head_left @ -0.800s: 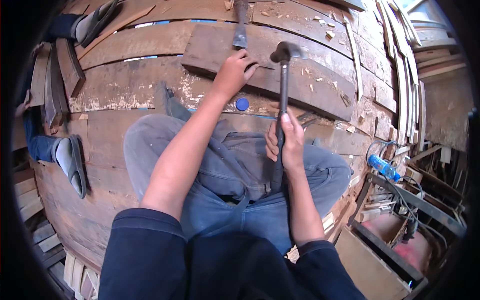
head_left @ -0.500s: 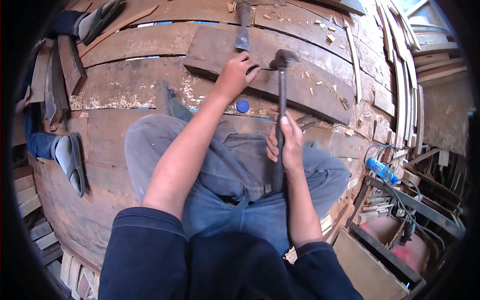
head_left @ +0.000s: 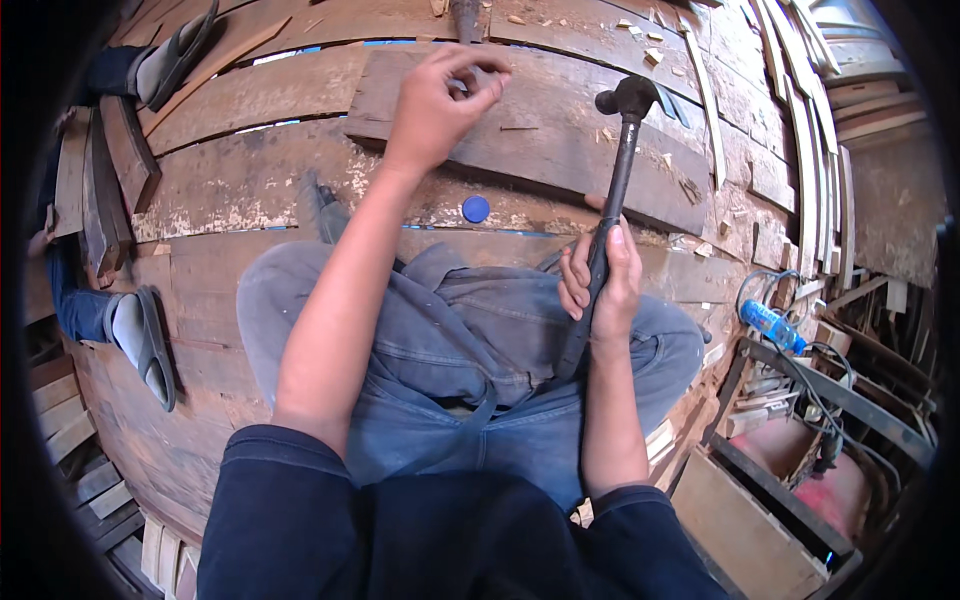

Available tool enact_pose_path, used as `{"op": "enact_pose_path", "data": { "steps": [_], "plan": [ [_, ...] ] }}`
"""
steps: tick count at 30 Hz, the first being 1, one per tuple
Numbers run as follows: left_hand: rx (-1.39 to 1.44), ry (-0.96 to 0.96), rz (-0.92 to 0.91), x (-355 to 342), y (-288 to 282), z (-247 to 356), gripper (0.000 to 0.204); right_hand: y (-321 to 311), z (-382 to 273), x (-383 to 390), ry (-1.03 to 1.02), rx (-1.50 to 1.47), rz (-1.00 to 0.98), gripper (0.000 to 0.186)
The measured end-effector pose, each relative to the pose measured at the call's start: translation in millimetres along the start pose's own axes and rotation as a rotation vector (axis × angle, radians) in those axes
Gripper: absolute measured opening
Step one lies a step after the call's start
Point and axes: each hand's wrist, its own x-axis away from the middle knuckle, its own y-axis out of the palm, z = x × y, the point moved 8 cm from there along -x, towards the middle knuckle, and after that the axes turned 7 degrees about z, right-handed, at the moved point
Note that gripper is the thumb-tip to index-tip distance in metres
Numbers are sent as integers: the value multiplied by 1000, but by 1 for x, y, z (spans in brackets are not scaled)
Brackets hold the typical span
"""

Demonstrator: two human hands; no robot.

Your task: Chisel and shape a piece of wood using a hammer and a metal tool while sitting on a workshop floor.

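Note:
My right hand (head_left: 605,270) grips the dark handle of a claw hammer (head_left: 625,150), its head raised over the right part of a thick wooden board (head_left: 560,165). Above the board's left part is my left hand (head_left: 440,105), fingers loosely curled and apart, with nothing visible in them. A thin nail-like piece (head_left: 518,128) is on the board to the right of that hand. Beyond my left hand a long metal tool (head_left: 463,20) shows, partly hidden by the fingers. A blue round cap (head_left: 475,208) lies in front of the board, near my crossed legs.
Another person's sandalled feet (head_left: 140,340) and stacked boards (head_left: 125,160) are at left. Long wood strips (head_left: 800,140) run along the right. A plastic bottle (head_left: 772,325), cables and a metal frame (head_left: 870,395) are at lower right. Wood chips (head_left: 650,55) litter the plank floor.
My left hand has moved up and left, uncovering more of the thin piece and covering the metal tool's lower end. My right hand has moved right with the hammer, whose head is higher.

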Motion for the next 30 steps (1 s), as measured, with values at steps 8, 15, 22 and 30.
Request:
{"op": "enact_pose_path", "data": {
  "steps": [8, 15, 22, 30],
  "plan": [
    [318, -177, -445, -3, 6, 52, 26, 2, 9, 0, 64, -1, 20, 47],
    [-536, 307, -516, 23, -116, 180, 36, -12, 11, 5, 31, 8, -2, 41],
    [-1233, -133, -749, 145, -263, 214, 59, -11, 2, 10, -9, -49, -30, 38],
    [-1691, -515, -916, 236, -339, 266, 64, -14, 10, 9, 9, -59, -21, 38]
  ]
}}
